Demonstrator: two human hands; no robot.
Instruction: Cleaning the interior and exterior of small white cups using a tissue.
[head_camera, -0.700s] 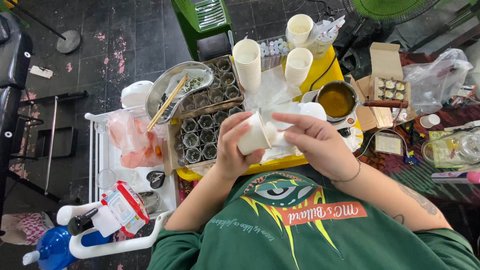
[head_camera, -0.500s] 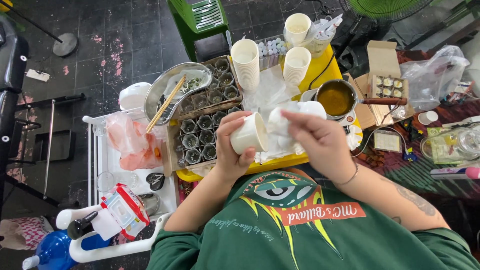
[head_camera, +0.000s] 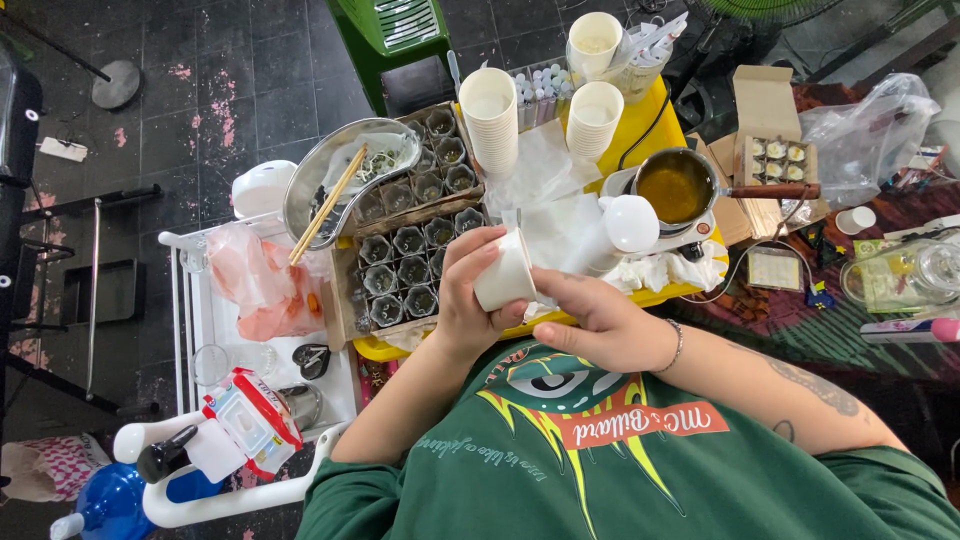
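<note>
Head view: cup (head_camera: 505, 272) now tipped on its side, gripped by both hands over the tray (head_camera: 640, 120).

Since half a second ago, cup turned from mouth-left to lying sideways between the hands, and the second white cup gone from the right hand. Left hand (head_camera: 468, 300) wrapped around the cup from behind, thumb over the rim end. Right hand (head_camera: 600, 325) closed low against the cup's base, fingers curled under; exactly what they pinch cannot be told. Judged: work on this one cup in hand, not yet set down. Around: box of small dark pots (head_camera: 405, 265) just left of the cup, cup stack (head_camera: 490, 120) beyond, pan (head_camera: 678, 185) of amber liquid to the right, bowl with chopsticks (head_camera: 325, 205) at far left. White paper (head_camera: 555, 225) and crowded tray leave little free space beneath the hands.
</note>
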